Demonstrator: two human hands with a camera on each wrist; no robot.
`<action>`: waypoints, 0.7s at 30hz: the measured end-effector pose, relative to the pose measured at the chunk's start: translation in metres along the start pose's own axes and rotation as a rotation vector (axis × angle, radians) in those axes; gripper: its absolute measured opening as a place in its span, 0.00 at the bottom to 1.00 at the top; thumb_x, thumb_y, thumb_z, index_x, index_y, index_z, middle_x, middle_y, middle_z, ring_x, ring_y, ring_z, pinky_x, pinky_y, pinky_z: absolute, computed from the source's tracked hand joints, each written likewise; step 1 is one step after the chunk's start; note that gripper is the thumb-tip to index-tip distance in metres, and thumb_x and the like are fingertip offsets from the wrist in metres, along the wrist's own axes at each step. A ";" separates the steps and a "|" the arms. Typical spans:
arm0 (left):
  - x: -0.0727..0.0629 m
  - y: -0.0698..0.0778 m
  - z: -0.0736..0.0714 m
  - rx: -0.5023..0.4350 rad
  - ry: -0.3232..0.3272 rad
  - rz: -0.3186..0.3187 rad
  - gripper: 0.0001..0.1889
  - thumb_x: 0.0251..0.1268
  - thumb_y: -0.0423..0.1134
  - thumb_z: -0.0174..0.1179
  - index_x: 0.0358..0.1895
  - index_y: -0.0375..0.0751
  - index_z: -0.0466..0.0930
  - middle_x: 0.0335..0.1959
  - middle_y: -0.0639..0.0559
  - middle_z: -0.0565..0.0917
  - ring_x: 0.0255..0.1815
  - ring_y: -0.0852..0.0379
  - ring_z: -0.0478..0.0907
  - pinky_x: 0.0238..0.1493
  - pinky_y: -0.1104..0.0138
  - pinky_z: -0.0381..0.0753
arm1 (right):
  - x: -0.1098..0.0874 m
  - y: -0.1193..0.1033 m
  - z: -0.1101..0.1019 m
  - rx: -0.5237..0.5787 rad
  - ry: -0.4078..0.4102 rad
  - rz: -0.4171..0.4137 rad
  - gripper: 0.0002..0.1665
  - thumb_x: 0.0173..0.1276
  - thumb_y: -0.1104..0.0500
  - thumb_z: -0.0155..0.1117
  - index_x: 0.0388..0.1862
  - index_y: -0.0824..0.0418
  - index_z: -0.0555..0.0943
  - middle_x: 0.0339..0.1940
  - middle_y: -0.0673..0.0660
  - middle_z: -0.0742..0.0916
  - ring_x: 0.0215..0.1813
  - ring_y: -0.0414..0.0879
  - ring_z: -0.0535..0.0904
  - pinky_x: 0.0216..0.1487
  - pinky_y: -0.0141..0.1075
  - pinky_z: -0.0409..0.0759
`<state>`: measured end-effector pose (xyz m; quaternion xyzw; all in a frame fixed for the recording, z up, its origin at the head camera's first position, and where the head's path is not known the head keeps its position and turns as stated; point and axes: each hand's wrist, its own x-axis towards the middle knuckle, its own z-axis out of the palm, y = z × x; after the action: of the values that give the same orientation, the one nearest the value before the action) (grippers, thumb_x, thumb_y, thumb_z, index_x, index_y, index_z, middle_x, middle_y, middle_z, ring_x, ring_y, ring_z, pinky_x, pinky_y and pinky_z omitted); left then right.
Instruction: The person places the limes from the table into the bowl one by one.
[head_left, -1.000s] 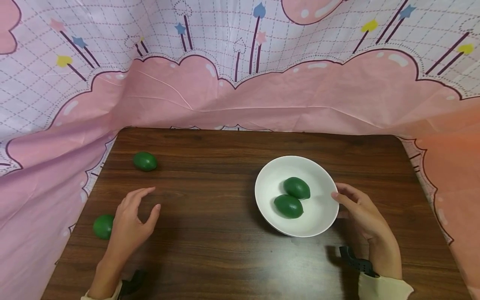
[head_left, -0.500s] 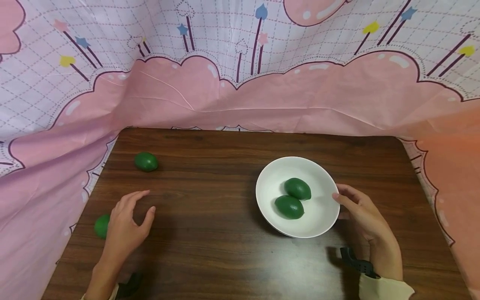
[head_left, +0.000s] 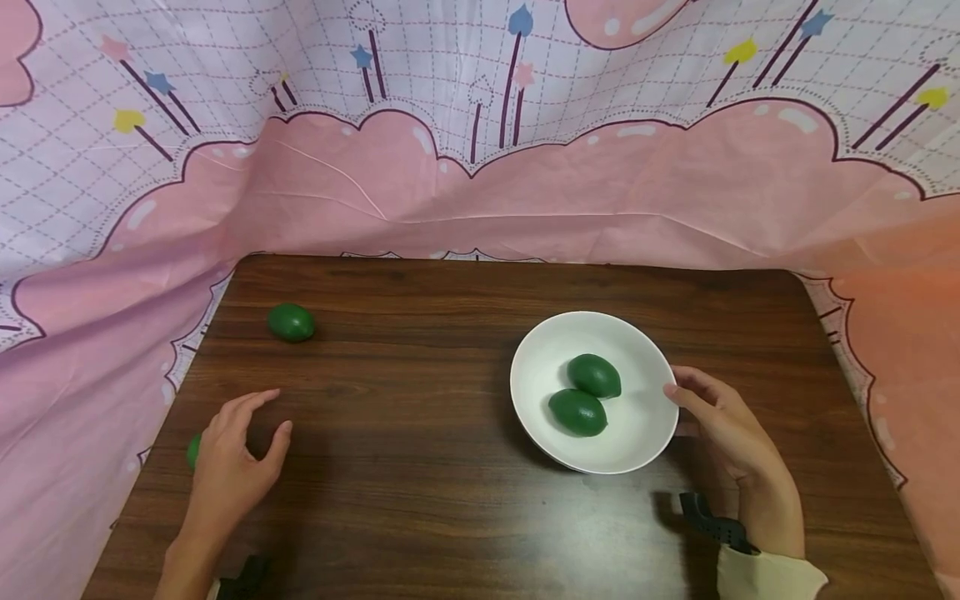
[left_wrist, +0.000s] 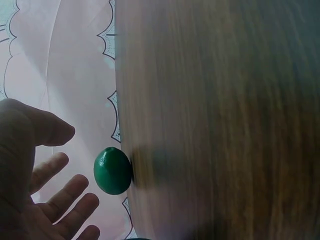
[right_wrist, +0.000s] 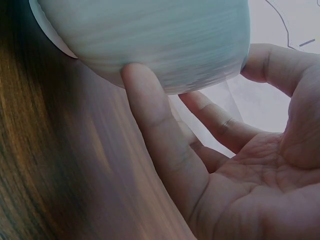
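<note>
In the head view my left hand hovers over the table's left side, fingers loosely bent and thumb apart, holding nothing. It partly hides a green lime. The left wrist view shows that lime by the table edge, with a gap between it and the fingertips. A second lime lies farther back on the left. At right, a white bowl contains two limes, one behind and one in front. My right hand grips the bowl's right rim, thumb on top, fingers against its outer wall.
The dark wooden table has rounded far corners. A pink and white patterned cloth hangs behind it and along both sides. Each wrist wears a black strap.
My left hand has moved left and slightly toward me, covering more of the near lime. The right hand and the bowl have stayed in place.
</note>
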<state>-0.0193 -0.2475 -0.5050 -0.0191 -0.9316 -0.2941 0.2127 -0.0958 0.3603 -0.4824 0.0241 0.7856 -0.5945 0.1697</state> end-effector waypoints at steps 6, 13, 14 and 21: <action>-0.003 -0.006 -0.005 0.036 -0.022 -0.020 0.28 0.57 0.29 0.74 0.64 0.36 0.82 0.60 0.30 0.82 0.61 0.29 0.77 0.56 0.35 0.70 | 0.001 0.000 0.000 -0.004 -0.003 -0.005 0.26 0.84 0.51 0.56 0.73 0.62 0.73 0.52 0.37 0.86 0.48 0.38 0.88 0.46 0.39 0.91; -0.009 -0.012 -0.012 0.088 -0.032 -0.075 0.28 0.59 0.31 0.73 0.65 0.37 0.81 0.62 0.30 0.81 0.61 0.28 0.76 0.57 0.35 0.69 | 0.001 0.000 0.000 0.018 -0.004 -0.020 0.23 0.84 0.54 0.57 0.71 0.60 0.75 0.51 0.38 0.87 0.47 0.38 0.89 0.45 0.39 0.91; -0.009 -0.013 -0.013 0.093 -0.032 -0.083 0.28 0.60 0.31 0.73 0.65 0.37 0.81 0.62 0.30 0.81 0.61 0.28 0.76 0.57 0.35 0.68 | 0.001 0.000 0.000 0.022 -0.004 -0.022 0.22 0.84 0.54 0.57 0.71 0.59 0.75 0.51 0.38 0.87 0.47 0.38 0.89 0.45 0.39 0.91; -0.013 -0.017 -0.016 0.096 -0.019 -0.117 0.27 0.61 0.33 0.72 0.65 0.37 0.81 0.62 0.29 0.81 0.61 0.26 0.75 0.58 0.34 0.66 | 0.001 0.001 0.000 0.025 -0.006 -0.017 0.22 0.84 0.54 0.57 0.71 0.58 0.76 0.51 0.37 0.87 0.47 0.38 0.89 0.45 0.39 0.91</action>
<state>-0.0038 -0.2699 -0.5076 0.0430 -0.9461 -0.2610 0.1869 -0.0962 0.3601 -0.4831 0.0177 0.7778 -0.6058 0.1668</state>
